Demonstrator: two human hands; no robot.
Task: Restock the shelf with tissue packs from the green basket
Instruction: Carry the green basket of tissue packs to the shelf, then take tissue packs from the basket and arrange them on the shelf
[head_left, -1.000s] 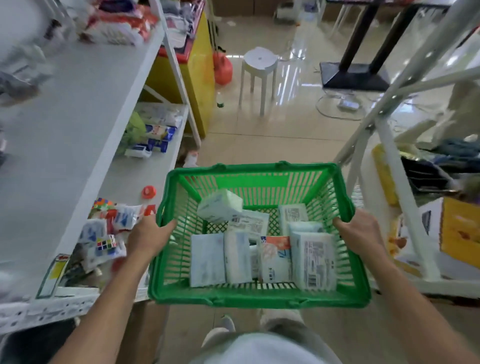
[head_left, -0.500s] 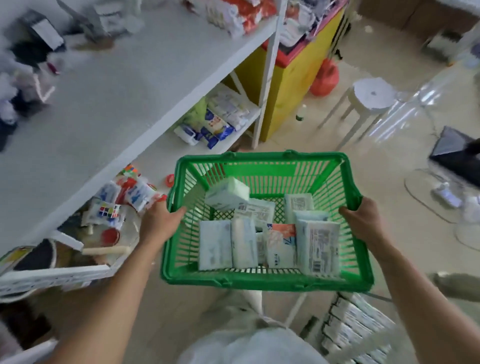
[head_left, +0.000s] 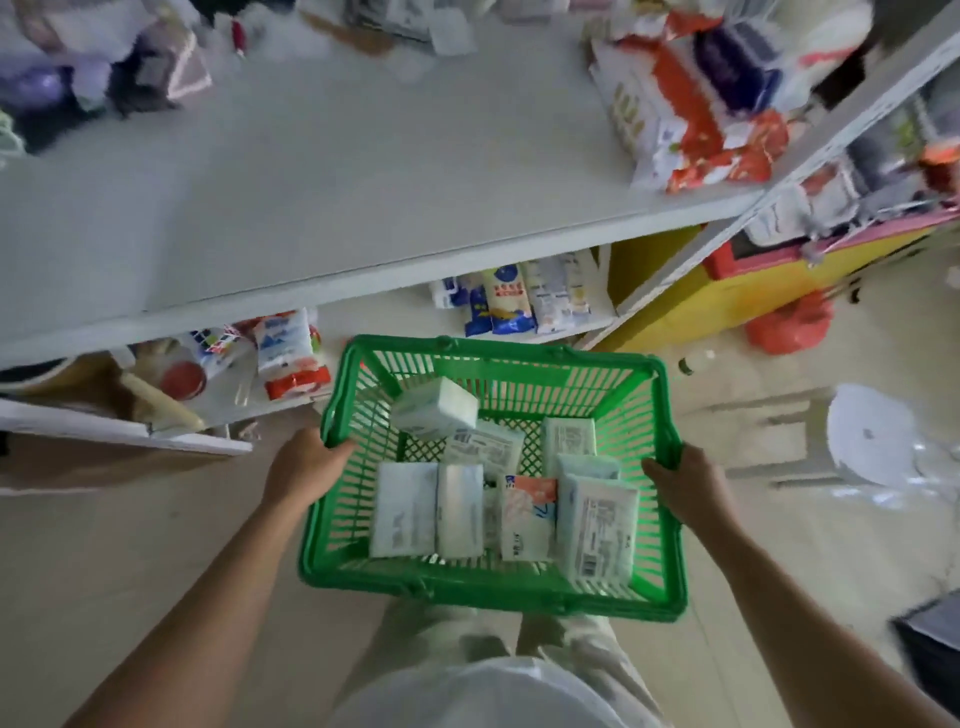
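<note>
We have swung round to face the shelf. 1 second ago it ran along our left; now its front edge lies across the view, just beyond the far rim of the green basket. Our left hand grips the basket's left rim and our right hand its right rim. Roughly 8 tissue packs lie inside, mostly along the near edge. We judge unloading can begin once 1 hand lets go.
</note>
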